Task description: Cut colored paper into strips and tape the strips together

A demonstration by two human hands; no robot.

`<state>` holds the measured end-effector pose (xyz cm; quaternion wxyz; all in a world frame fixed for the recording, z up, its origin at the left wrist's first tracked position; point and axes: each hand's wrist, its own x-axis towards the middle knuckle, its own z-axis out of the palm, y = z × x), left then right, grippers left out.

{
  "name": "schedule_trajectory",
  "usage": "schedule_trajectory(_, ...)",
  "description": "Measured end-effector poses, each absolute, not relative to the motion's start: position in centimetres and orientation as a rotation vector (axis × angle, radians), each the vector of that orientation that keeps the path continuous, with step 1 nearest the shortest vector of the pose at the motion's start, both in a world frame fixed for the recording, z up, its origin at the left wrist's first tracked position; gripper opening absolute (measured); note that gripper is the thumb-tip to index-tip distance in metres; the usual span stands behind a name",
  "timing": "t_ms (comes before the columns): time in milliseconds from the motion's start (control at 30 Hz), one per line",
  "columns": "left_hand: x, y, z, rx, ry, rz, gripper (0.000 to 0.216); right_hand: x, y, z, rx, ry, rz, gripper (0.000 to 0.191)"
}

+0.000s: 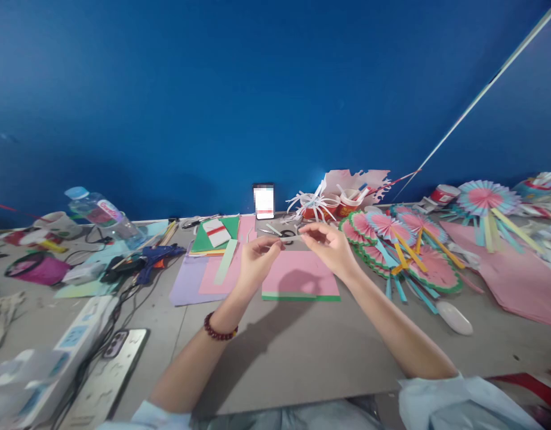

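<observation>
Both my hands are raised over the grey table. My left hand, with a dark bead bracelet on its wrist, and my right hand pinch the two ends of a thin pale strip held level between them. Below the hands lies a pink sheet on a green one. More pink and lilac sheets lie to the left, with a pale green strip across them.
Folded pink-and-green paper fans with coloured sticks are spread at the right, by a large pink sheet. A blue glue gun, a water bottle and a phone sit at the left. A phone stands against the blue wall beside paper cups.
</observation>
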<state>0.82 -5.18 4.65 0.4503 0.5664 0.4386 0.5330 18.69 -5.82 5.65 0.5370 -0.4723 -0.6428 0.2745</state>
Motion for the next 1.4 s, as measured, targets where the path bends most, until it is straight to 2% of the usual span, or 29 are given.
schedule_trajectory(133, 1.1, -5.4, 4.5, 1.373, 1.093, 1.278, 0.018, 18.0, -6.5, 5.9, -1.036, -1.682, -0.021, 0.011)
schedule_trajectory(367, 1.5, -5.7, 4.3, 1.388, 1.051, 1.274, 0.021, 17.2, -7.4, 5.8, -0.983, -1.858, -0.283, 0.013)
schedule_trajectory(1067, 1.6, -6.3, 4.5, 1.825, 1.030, 1.390, 0.014, 17.1, -7.3, 5.2, -0.952, -1.915, -0.441, 0.013)
schedule_trajectory(1400, 1.6, -6.6, 4.3, 2.025, 1.054, 1.418, 0.014, 17.4, -7.2, 5.6, -0.962, -1.934, -0.414, 0.014)
